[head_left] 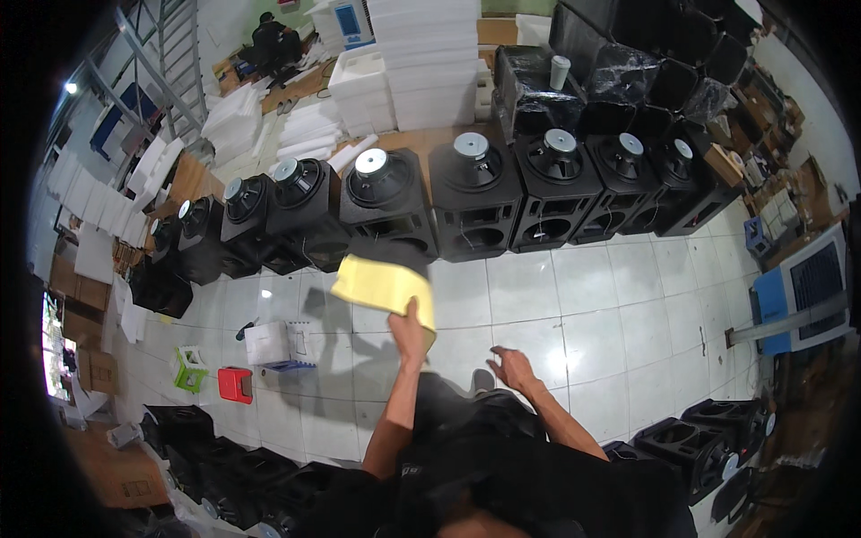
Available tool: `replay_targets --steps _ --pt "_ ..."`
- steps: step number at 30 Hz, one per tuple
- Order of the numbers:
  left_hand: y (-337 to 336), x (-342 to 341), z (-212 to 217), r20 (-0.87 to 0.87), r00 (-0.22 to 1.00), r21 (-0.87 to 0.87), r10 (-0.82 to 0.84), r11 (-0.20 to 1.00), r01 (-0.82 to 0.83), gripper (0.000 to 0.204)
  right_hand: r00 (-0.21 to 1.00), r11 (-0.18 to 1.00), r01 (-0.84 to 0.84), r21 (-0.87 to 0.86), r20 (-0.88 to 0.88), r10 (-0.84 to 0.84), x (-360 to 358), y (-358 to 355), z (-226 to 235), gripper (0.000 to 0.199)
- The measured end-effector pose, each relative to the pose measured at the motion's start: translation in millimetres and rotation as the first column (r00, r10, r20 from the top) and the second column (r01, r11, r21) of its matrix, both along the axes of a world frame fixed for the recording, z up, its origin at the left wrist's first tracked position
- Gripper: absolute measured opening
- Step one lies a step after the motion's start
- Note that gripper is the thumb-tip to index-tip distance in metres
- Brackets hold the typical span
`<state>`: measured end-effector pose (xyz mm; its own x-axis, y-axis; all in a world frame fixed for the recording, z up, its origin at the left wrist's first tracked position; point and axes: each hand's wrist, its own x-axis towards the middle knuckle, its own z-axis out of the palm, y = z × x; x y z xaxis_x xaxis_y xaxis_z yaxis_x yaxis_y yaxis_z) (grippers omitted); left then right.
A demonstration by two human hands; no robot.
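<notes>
My left hand (408,339) is closed on a flat yellow sheet (381,283), thumb lying on its face. A dark layer (395,254) shows just beyond the sheet's far edge; I cannot tell whether it is part of the same piece. The sheet is held above the floor, before a black speaker cabinet (386,188) with a speaker driver (371,163) lying magnet-up on top. My right hand (514,368) hangs lower to the right, its fingers apart and bent, with nothing in it.
Black speaker cabinets (475,193) stand in a curved row ahead; more (686,448) are behind me. A red stool (235,385), a green stool (189,369) and a white block (267,343) stand at left. White foam stacks (421,67) rise behind. A person (273,43) sits far left.
</notes>
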<state>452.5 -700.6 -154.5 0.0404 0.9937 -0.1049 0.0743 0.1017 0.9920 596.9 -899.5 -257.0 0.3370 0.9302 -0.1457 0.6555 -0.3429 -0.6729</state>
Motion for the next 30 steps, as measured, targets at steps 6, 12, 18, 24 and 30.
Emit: replay_targets --steps 6,12,18,24,30 --pt "-24 98 27 -0.405 0.826 0.229 -0.392 0.831 0.506 0.032 0.843 0.85 0.509 0.135 -0.281 -0.459 61 30 85 0.028" --pt "-9 165 24 -0.39 0.691 0.214 -0.609 0.67 0.711 0.027 0.813 0.698 0.578 0.423 -0.22 -0.54 139 80 154 0.036" --pt "31 214 26 -0.282 0.495 0.045 -0.822 0.505 0.862 0.033 0.742 0.682 0.625 0.38 -0.559 -0.369 238 131 164 0.043" --pt "91 261 76 0.21 0.531 0.037 -0.821 0.549 0.835 0.046 0.585 0.663 0.712 0.232 -0.719 -0.376 284 168 191 0.021" --pt "134 339 136 0.08 0.716 0.128 -0.693 0.72 0.682 0.055 0.614 0.761 0.611 0.217 -0.737 -0.283 333 189 204 0.022"
